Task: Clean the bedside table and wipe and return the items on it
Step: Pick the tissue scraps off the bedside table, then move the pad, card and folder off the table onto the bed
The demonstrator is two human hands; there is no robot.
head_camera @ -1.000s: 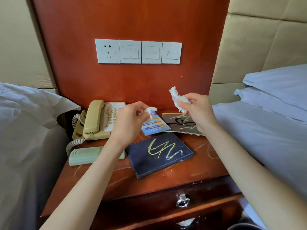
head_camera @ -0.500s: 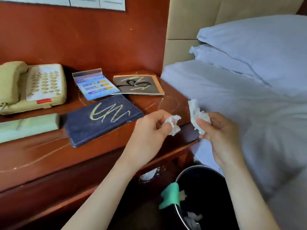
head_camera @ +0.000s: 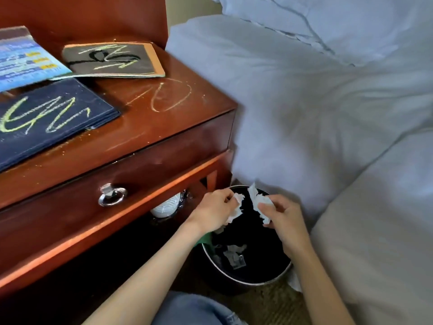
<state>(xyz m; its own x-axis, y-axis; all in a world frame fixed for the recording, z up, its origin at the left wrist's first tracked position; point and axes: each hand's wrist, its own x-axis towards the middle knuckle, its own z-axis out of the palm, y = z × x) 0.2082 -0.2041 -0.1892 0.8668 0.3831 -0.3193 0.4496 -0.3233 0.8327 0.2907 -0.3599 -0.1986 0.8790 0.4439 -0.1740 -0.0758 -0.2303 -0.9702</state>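
The reddish-brown polished wooden bedside table [head_camera: 164, 127] fills the head view from nine to twelve o'clock. Its surface is far from clean: yellow chalk-like loops and scratches run across the bare wood near the right edge, and fine crumbs lie along the front lip. Three items sit on it, none wiped as far as I can judge: a dark navy rectangular folder [head_camera: 54, 118] scrawled in yellow at ten o'clock, a grey card with an orange border [head_camera: 112, 59] marked in black and yellow at eleven o'clock, and a blue printed leaflet [head_camera: 25, 59] overlapping both at the far left.

At five o'clock, on the floor between the table and the white-sheeted bed [head_camera: 316, 109], stands a round black waste bin with a metal rim [head_camera: 248, 281]. Several crumpled paper scraps lie at its bottom, and something green pokes up by its left rim.

Both hands hover over the bin's mouth. The left hand [head_camera: 214, 211] pinches a small crumpled white tissue [head_camera: 236, 207]; the right hand [head_camera: 282, 215] grasps a larger crumpled white tissue [head_camera: 260, 202]. Discarding litter looks to be the step in hand; wiping the surface and items remains.
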